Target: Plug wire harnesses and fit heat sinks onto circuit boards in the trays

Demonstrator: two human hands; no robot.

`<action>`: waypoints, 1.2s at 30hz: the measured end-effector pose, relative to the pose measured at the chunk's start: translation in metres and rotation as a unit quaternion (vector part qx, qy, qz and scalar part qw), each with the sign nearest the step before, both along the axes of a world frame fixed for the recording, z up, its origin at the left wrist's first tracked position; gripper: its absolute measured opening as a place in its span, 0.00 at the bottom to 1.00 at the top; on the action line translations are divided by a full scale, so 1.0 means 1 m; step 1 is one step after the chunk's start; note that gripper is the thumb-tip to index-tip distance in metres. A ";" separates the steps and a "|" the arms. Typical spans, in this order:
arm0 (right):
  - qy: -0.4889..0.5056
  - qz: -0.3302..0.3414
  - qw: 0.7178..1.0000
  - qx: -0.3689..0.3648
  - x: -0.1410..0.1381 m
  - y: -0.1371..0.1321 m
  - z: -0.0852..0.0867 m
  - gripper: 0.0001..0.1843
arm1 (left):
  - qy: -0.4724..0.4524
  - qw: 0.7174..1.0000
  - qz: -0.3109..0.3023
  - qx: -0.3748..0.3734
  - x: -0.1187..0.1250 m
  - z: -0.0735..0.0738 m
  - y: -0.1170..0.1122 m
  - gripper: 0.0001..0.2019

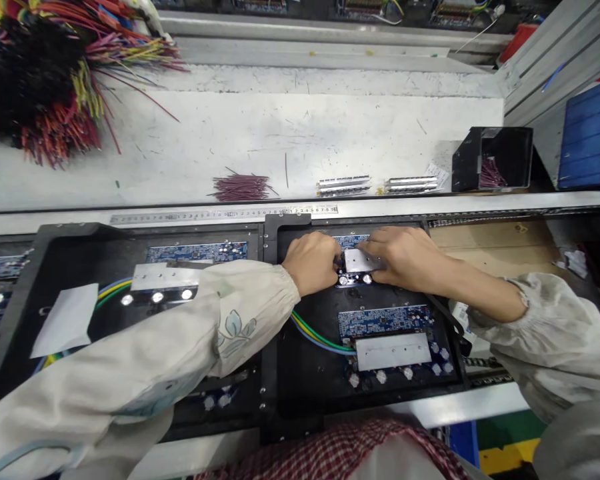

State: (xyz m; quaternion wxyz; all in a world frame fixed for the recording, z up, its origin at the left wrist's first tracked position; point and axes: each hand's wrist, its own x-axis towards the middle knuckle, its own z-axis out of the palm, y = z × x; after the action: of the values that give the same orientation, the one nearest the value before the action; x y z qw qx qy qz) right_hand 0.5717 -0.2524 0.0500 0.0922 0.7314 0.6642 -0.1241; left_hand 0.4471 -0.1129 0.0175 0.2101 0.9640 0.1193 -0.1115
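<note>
Both my hands meet over the far circuit board (351, 241) in a black carrier tray (300, 373). My left hand (311, 261) is curled, its fingers pressed on the left edge of a silver heat sink plate (359, 260). My right hand (399, 257) grips the plate's right side with bent fingers. Nearer to me in the same tray lies a second blue board (384, 321) with its own silver plate (393, 351) and green, yellow and blue wires (314, 333).
A tray (55, 267) to the left holds another blue board (196, 252), a metal plate and a white paper slip (66, 319). On the white bench behind lie purple wire pieces (241, 187), two finned heat sinks (344, 185), a black bin (494, 159) and bundles of coloured wires (45, 73).
</note>
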 end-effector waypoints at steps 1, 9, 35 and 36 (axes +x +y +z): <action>0.002 0.002 1.000 0.005 0.000 -0.001 0.000 0.17 | -0.001 1.000 -0.001 0.000 0.000 0.000 0.000 0.08; 0.005 -0.036 0.994 0.104 0.007 -0.012 0.034 0.20 | -0.001 1.000 -0.005 0.013 0.000 0.000 -0.001 0.07; 0.390 -0.521 0.682 0.333 0.153 -0.046 -0.007 0.17 | -0.020 0.999 -0.036 0.009 -0.002 0.005 -0.002 0.09; 0.376 -0.514 0.696 0.331 0.163 -0.034 -0.010 0.17 | -0.020 0.999 -0.036 0.008 -0.002 0.004 -0.002 0.08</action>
State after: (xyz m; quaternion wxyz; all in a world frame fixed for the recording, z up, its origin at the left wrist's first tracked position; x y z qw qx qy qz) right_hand 0.7349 -0.2862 0.0399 -0.4916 0.8346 0.1621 -0.1885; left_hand 0.4454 -0.1146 0.0219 0.2008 0.9712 0.0816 -0.0988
